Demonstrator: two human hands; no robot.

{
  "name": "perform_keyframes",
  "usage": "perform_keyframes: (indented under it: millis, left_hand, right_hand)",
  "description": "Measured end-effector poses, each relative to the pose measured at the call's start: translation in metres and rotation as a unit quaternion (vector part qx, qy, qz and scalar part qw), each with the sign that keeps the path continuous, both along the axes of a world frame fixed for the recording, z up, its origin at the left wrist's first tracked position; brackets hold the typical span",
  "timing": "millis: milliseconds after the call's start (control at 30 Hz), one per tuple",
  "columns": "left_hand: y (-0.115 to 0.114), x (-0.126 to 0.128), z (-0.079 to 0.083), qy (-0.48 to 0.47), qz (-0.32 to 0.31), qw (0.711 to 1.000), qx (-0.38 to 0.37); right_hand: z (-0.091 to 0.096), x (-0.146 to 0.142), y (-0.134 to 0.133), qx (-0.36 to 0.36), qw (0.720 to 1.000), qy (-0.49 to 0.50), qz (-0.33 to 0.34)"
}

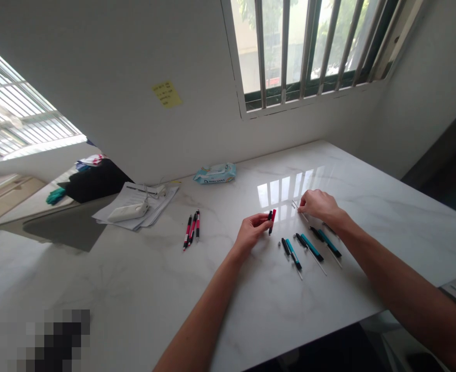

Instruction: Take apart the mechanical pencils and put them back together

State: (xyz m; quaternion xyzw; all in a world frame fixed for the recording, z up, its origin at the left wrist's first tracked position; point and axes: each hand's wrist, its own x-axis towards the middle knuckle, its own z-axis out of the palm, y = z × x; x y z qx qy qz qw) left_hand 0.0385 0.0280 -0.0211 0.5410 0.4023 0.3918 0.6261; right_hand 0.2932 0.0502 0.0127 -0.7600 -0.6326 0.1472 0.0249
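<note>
My left hand (253, 231) grips a red-and-black pen (271, 221), held upright just above the white marble table (142, 279). My right hand (319, 204) pinches a thin pen refill (298, 209) between its fingertips. Below and between my hands lie several teal pen barrels (312, 247), side by side and slanted. Short black pen parts (301, 239) sit at their upper ends, and thin refills (321, 264) lie near their lower ends. Left of my hands, a small bunch of red-and-black pens (192, 231) lies on the table.
A stack of papers (156, 206) with a white pouch (128, 212) lies at the table's far left. A blue packet of wipes (214, 173) stands by the wall. A barred window (301, 46) and a yellow sticky note (166, 94) are above.
</note>
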Motion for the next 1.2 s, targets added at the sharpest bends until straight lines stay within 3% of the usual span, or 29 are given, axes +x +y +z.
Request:
perform_keyframes:
  millis: [300,967,1100,1133,1200]
  left_hand:
    - [-0.001,0.002,0.001,0.001,-0.003,1.000,0.002]
    - [0.000,0.000,-0.002,0.001,-0.007,1.000,0.000]
    - [-0.001,0.000,0.000,0.004,-0.009,1.000,0.003]
    - [-0.001,0.000,0.000,0.005,-0.009,1.000,0.003]
    - [-0.002,0.001,0.001,0.007,-0.009,1.000,0.001]
  right_hand:
    - [-0.003,-0.010,0.003,0.014,0.999,-0.036,-0.024]
    - [-0.010,-0.003,0.008,0.070,0.997,-0.005,-0.034]
    - [-0.003,0.002,0.008,0.150,0.977,0.151,-0.008]
    - [-0.001,0.002,0.007,0.168,0.959,0.227,0.011]
    - [0.002,-0.004,0.006,0.187,0.897,0.398,0.050]
